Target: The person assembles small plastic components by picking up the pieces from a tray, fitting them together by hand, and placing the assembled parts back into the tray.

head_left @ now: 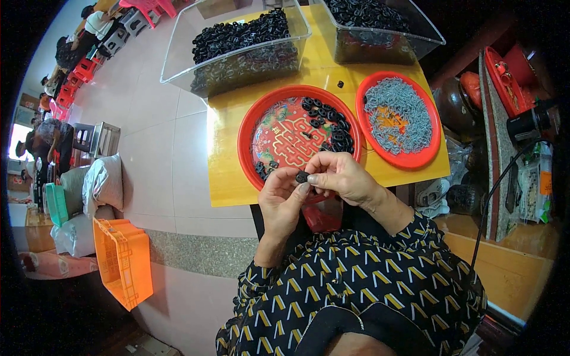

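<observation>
Between the fingertips of both hands is a small black plastic piece [301, 177], held just over the near rim of a round red tray [244, 160]. My left hand [282, 199] pinches it from the left. From the right, my right hand [341, 180] presses thumb and forefinger against the same piece. Loose black pieces [338, 135] lie along the tray's right side, with a smaller cluster [266, 168] at its lower left. A smaller red tray [436, 133] to the right carries a heap of thin grey metal pins or screws [401, 113].
Two clear plastic bins [237, 77] [380, 44] full of black pieces stand at the back of the yellow table [228, 190]. An orange crate [123, 261] and stuffed sacks [104, 184] are on the left. A cable [504, 190] hangs at right. Other people sit far left.
</observation>
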`<action>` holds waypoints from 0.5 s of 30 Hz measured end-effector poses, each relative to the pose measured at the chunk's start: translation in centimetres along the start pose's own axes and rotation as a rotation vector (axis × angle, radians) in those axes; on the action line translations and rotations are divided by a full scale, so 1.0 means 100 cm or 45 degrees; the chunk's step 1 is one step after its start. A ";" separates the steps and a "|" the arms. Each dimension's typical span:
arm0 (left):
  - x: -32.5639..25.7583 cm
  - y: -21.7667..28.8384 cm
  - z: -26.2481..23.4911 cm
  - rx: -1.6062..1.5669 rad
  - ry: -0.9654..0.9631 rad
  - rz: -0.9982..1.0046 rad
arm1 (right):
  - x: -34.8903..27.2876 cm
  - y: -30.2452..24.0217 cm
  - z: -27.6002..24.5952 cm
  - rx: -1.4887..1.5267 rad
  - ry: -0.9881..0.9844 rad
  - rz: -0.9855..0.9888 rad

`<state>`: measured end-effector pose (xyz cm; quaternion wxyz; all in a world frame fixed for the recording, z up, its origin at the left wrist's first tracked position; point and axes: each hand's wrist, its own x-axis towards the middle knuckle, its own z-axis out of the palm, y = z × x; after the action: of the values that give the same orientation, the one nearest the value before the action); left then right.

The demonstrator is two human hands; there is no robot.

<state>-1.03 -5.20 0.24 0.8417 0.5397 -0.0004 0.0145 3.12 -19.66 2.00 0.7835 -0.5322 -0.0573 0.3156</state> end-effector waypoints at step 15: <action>-0.001 0.000 0.002 0.265 -0.032 0.054 | -0.001 0.004 -0.007 0.135 -0.014 0.086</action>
<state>-1.10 -5.37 0.33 0.7805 0.6243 -0.0208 0.0257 3.15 -20.16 1.33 0.7991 -0.4899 -0.0268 0.3476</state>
